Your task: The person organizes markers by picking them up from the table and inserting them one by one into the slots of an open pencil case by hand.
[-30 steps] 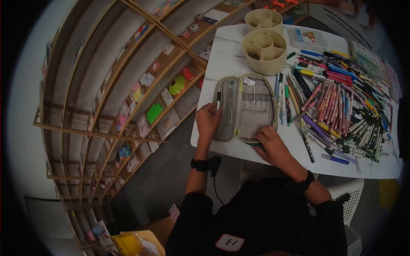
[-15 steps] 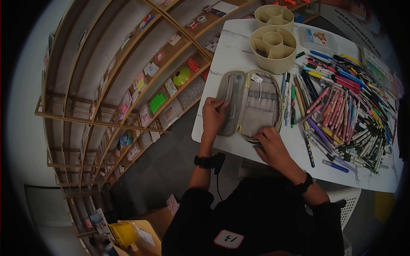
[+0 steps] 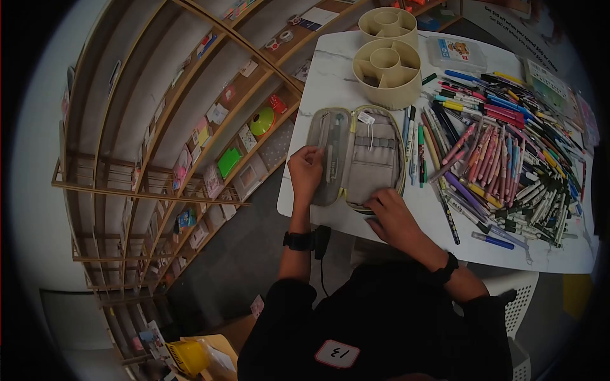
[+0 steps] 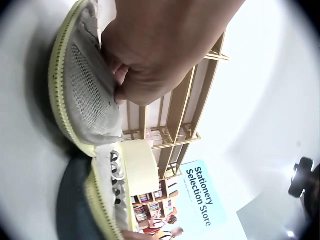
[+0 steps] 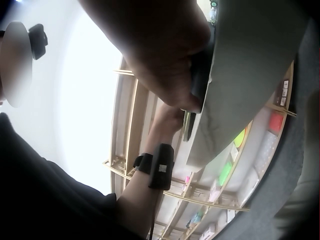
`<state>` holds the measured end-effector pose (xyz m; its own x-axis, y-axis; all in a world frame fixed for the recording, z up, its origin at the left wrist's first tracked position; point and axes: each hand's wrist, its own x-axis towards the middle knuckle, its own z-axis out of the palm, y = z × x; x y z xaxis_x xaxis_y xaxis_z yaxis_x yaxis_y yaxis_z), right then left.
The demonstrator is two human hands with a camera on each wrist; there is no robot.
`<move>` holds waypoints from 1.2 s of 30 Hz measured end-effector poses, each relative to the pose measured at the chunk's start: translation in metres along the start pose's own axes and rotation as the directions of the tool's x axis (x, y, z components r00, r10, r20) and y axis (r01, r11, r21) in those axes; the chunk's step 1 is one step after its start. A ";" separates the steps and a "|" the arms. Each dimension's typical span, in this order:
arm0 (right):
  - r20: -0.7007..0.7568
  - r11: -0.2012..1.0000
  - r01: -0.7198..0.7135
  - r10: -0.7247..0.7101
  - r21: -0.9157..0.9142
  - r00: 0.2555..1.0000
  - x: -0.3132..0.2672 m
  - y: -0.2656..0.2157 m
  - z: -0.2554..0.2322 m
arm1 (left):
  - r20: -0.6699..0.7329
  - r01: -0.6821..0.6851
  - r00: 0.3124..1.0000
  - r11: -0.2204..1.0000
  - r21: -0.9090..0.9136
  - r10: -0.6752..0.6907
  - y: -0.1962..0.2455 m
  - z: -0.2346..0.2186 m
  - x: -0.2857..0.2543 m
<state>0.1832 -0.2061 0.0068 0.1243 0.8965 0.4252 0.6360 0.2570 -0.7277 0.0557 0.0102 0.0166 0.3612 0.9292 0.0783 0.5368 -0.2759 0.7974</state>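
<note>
A grey pencil case (image 3: 372,174) with a yellow-green zip lies open like a book on the white table. Its left half has a mesh pocket (image 4: 90,87) with slim pens (image 3: 333,162) behind the mesh. My left hand (image 3: 305,170) has curled fingers at that pocket's outer edge, thumb and fingertips pinching the fabric; part of the fingers is hidden. With the thumb and fingers, my right hand (image 3: 394,219) grips the near edge of the right half, which has elastic loops and a white tag (image 3: 366,118). In the right wrist view the case's dark outer side (image 5: 201,75) shows under that hand.
Two cream round divided organizers (image 3: 387,73) stand behind the case. A large heap of pens and markers (image 3: 495,152) covers the table's right side, with a clear plastic box (image 3: 456,53) beyond it. Wooden shelves (image 3: 210,127) rise at the left.
A black-and-white pen that stood between my left fingers one second ago no longer shows there; pens now show behind the mesh. My right hand stays on the near edge. The head view shifted slightly.
</note>
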 end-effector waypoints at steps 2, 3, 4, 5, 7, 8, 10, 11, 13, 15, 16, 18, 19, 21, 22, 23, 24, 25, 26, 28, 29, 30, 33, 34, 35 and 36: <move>0.004 1.000 -0.021 0.021 -0.016 1.000 0.000 -0.001 0.000 | -0.027 -0.077 0.996 0.993 0.088 0.080 -0.008 0.001 -0.002; 0.014 0.998 0.006 -0.007 0.055 1.000 0.000 -0.002 0.000 | -0.041 -0.153 0.986 0.975 0.162 0.162 -0.011 0.007 -0.004; 0.014 0.995 0.015 -0.017 0.102 1.000 -0.002 -0.001 -0.007 | -0.029 -0.193 0.979 0.957 0.216 0.204 -0.018 0.004 0.000; 0.004 0.990 0.043 -0.044 0.135 0.999 -0.003 -0.007 -0.020 | -0.038 -0.173 0.982 0.957 0.234 0.186 -0.015 0.002 -0.001; -0.065 0.990 0.033 -0.024 0.138 0.998 -0.012 -0.021 -0.063 | -0.049 -0.186 0.979 0.965 0.186 0.198 -0.006 0.000 -0.009; -0.123 0.993 0.009 0.005 0.117 0.992 -0.021 -0.025 -0.090 | -0.053 -0.241 0.964 0.939 0.247 0.262 -0.027 -0.001 -0.005; -0.341 0.976 -0.189 0.141 -0.112 0.930 -0.050 -0.021 -0.151 | -0.107 -0.220 0.967 0.969 0.112 0.232 -0.033 -0.001 -0.015; -0.488 0.930 -0.340 0.233 -0.143 0.841 -0.066 -0.017 -0.180 | -0.143 -0.214 0.963 0.971 0.106 0.228 -0.032 -0.003 -0.020; -0.740 0.738 -0.636 0.294 -0.227 0.605 -0.105 -0.002 -0.226 | -0.170 -0.206 0.959 0.968 0.142 0.228 -0.037 -0.009 -0.026; -0.797 0.472 -0.822 0.334 -0.320 0.503 -0.155 0.021 -0.267 | -0.179 -0.271 0.940 0.954 0.132 0.292 -0.043 -0.012 -0.028; -0.815 0.384 -0.857 0.332 -0.344 0.476 -0.179 0.035 -0.281 | -0.164 -0.285 0.937 0.946 0.156 0.309 -0.044 -0.015 -0.028; -0.854 0.284 -0.926 0.387 -0.247 0.347 -0.201 0.049 -0.297 | -0.169 -0.301 0.932 0.945 0.129 0.320 -0.041 -0.015 -0.031; -0.854 0.282 -0.925 0.384 -0.253 0.350 -0.204 0.050 -0.301 | -0.171 -0.318 0.927 0.941 0.116 0.334 -0.040 -0.016 -0.033; -0.844 0.202 -0.933 0.400 -0.299 0.357 -0.207 0.056 -0.310 | -0.180 -0.329 0.923 0.940 0.089 0.340 -0.037 -0.016 -0.037; -0.843 0.203 -0.931 0.397 -0.304 0.362 -0.208 0.059 -0.313 | -0.184 -0.343 0.919 0.937 0.068 0.350 -0.036 -0.017 -0.038; -0.819 0.163 -0.940 0.462 -0.300 0.341 -0.208 0.063 -0.315 | -0.188 -0.340 0.919 0.938 0.067 0.347 -0.035 -0.019 -0.040; -0.790 0.125 -0.946 0.524 -0.298 0.318 -0.208 0.067 -0.317 | -0.189 -0.325 0.923 0.942 0.085 0.335 -0.034 -0.021 -0.042; -0.788 0.129 -0.945 0.524 -0.301 0.323 -0.207 0.070 -0.318 | -0.190 -0.309 0.927 0.945 0.105 0.324 -0.034 -0.023 -0.043; -0.786 0.074 -0.942 0.533 -0.326 0.314 -0.206 0.073 -0.319 | -0.197 -0.304 0.927 0.946 0.109 0.320 -0.034 -0.025 -0.045; -0.779 0.030 -0.934 0.542 -0.357 0.315 -0.204 0.078 -0.322 | -0.203 -0.286 0.937 0.958 0.018 0.283 -0.034 -0.029 -0.047; -0.768 0.073 -0.929 0.541 -0.364 0.343 -0.207 0.079 -0.326 | -0.214 -0.279 0.937 0.960 0.023 0.278 -0.035 -0.032 -0.047; -0.756 0.118 -0.920 0.537 -0.373 0.375 -0.207 0.080 -0.330 | -0.223 -0.280 0.939 0.958 -0.057 0.261 -0.037 -0.034 -0.046; -0.759 0.409 -0.904 0.548 -0.123 0.351 -0.173 0.053 -0.347 | -0.273 -0.287 0.933 0.943 -0.168 0.235 -0.025 -0.036 -0.051; -0.734 0.676 -0.735 0.524 0.050 0.432 -0.176 0.058 -0.350 | -0.291 -0.306 0.926 0.932 -0.196 0.242 -0.017 -0.037 -0.053; -0.755 0.774 -0.632 0.439 0.044 0.486 -0.161 0.051 -0.339 | -0.308 -0.306 0.923 0.924 -0.228 0.230 -0.012 -0.035 -0.055; -0.777 0.859 -0.511 0.348 0.039 0.525 -0.141 0.039 -0.326 | -0.309 -0.313 0.922 0.920 -0.234 0.235 -0.005 -0.032 -0.057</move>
<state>0.4391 -0.4403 0.0937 0.8780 0.2796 0.3885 0.4530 -0.2236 -0.8630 0.0084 -0.0336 0.0271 0.2236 0.8674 0.4446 0.2026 -0.4876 0.8492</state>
